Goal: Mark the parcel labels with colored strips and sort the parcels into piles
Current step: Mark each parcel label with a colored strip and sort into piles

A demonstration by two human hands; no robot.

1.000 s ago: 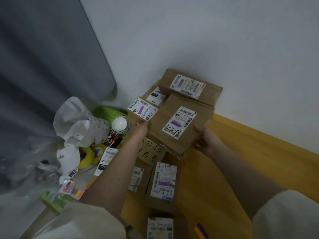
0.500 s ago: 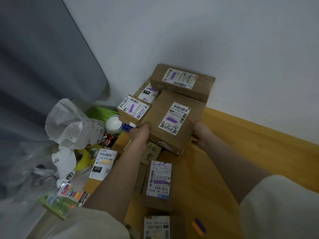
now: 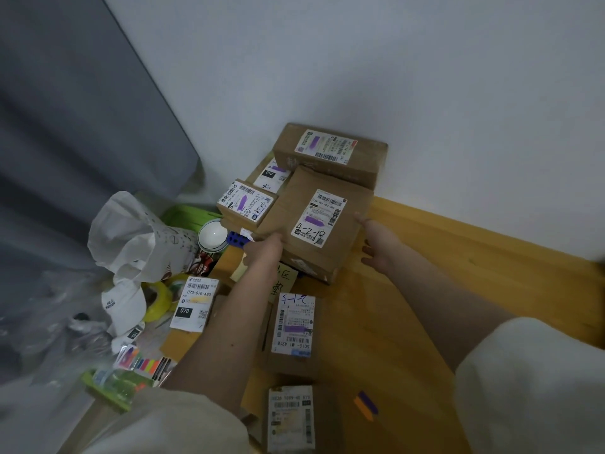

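The head camera is pointed down at a wooden table (image 3: pixel 409 322) set in a corner, against a white wall (image 3: pixel 393 77) and a grey curtain (image 3: pixel 65 109). A pile of brown parcels is seen at the far corner, and the front box (image 3: pixel 314 224) of that pile is marked "4-2-18" on a label (image 3: pixel 319 217) with a purple strip. The left hand (image 3: pixel 265 250) is laid against the box's left edge; whether its fingers are curled cannot be told. The right hand (image 3: pixel 376 244) is held just beside the box's right side with fingers straight and slightly spread. A flat parcel (image 3: pixel 293 326) with a purple-marked label is lying nearer, between the forearms. A white bag (image 3: pixel 131 231), a bowl (image 3: pixel 212 235) and yellow tape (image 3: pixel 160 299) are crowded at the left. Two loose strips (image 3: pixel 366 404), purple and orange, are lying on the wood.
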